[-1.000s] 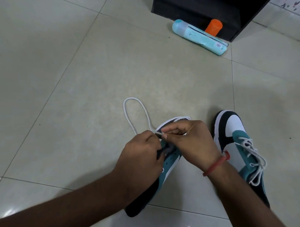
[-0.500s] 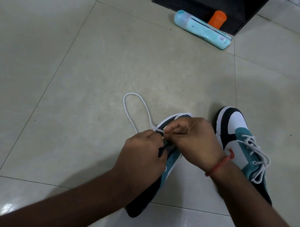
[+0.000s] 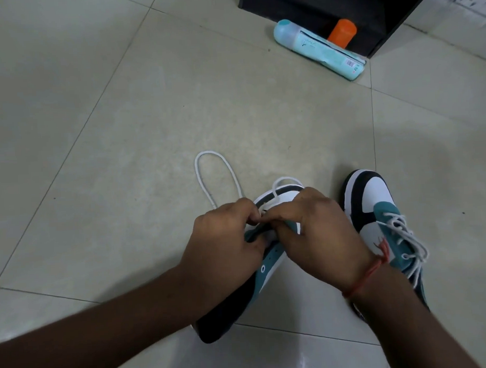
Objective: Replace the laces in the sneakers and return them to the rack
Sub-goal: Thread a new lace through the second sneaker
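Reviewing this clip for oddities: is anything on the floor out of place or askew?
Yes: a light blue bottle lies on its side against the black cabinet, beside an upright orange container. A loop of white lace trails across the tiles, which fits the lacing under way.

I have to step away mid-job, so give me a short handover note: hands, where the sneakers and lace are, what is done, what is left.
Left hand and right hand: both pinch the white lace over the front eyelets of the unlaced sneaker, which lies on the floor under them.
Lace: slack loops lie on the tiles beyond the toe; lower eyelets show empty.
Second sneaker: to the right on the floor, already laced.
Done: one sneaker laced; threading begun on the other.
Left: finish lacing it, then return both to the rack. The black unit ahead may be that rack; I cannot confirm.
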